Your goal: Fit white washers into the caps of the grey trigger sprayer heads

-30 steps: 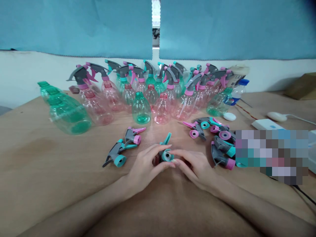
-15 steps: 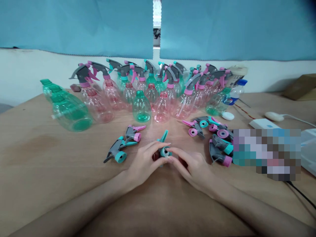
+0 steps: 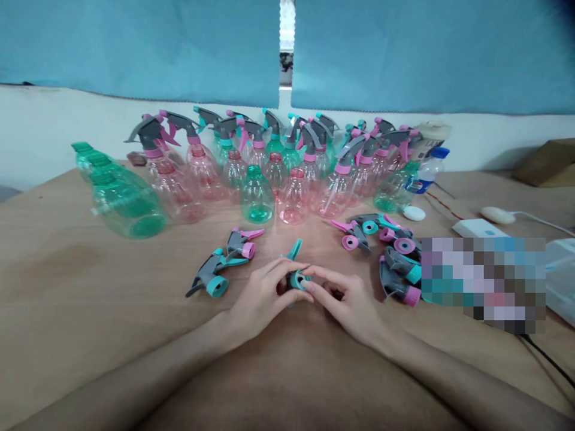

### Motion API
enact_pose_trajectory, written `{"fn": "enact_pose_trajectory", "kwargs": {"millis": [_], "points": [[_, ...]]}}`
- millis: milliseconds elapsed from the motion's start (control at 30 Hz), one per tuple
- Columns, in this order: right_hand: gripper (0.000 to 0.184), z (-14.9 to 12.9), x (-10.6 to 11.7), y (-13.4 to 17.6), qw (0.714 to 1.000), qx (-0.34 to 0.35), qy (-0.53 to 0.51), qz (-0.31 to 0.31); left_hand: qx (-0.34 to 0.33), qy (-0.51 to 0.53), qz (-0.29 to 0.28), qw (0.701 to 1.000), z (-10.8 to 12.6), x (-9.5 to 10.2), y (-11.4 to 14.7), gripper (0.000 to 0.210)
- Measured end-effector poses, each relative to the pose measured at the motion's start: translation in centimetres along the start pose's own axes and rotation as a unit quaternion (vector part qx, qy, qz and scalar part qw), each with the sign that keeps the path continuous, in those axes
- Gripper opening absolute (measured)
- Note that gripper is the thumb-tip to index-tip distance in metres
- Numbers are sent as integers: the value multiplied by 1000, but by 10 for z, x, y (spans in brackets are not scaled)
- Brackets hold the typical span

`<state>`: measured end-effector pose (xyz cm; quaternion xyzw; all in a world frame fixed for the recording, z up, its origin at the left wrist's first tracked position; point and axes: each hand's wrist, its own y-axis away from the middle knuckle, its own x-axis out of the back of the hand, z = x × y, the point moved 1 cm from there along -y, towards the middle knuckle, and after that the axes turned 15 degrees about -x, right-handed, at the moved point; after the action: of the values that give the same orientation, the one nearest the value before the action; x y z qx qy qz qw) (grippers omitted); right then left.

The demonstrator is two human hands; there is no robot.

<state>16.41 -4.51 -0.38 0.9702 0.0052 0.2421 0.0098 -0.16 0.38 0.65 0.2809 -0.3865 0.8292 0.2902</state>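
My left hand [image 3: 269, 292] is closed around a grey and teal trigger sprayer head [image 3: 294, 280], its teal collar facing me and its teal lever pointing away. From the other side, my right hand [image 3: 348, 299] grips the collar, thumb over its opening and index finger on the rim. The fingers hide much of the sprayer body. Left of my hands lie a teal sprayer head [image 3: 211, 275] and a pink sprayer head [image 3: 242, 244]. Beyond my hands stand an uncapped green bottle [image 3: 257, 194] and an uncapped pink bottle [image 3: 295, 199].
Several spray bottles [image 3: 309, 149] with heads on stand along the wall. Uncapped green bottles [image 3: 146, 215] are at the left. Loose sprayer heads [image 3: 398, 287] pile up on the right, near a blurred patch, a white box [image 3: 478, 228] and a cable. A blue-capped drink bottle [image 3: 433, 167] stands behind.
My right thumb has shifted from the collar's lower edge up over its opening. Both hands still hold the sprayer head in about the same place. The view has moved slightly.
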Motion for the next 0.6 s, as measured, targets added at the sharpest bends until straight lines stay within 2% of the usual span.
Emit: {"fn": "enact_pose_trajectory", "kwargs": {"millis": [200, 400, 500, 600], "points": [[24, 4, 0, -2, 999, 5, -30, 11, -21, 16, -27, 999, 0, -1, 0, 23], [16, 9, 4, -2, 999, 24, -10, 47, -7, 14, 14, 1000, -4, 0, 0, 30], [15, 12, 7, -7, 997, 23, -10, 66, 0, 8, 12, 1000, -4, 1, 0, 31], [22, 14, 8, -12, 998, 13, -32, 49, 3, 3, 1, 1000, -4, 1, 0, 30]]}}
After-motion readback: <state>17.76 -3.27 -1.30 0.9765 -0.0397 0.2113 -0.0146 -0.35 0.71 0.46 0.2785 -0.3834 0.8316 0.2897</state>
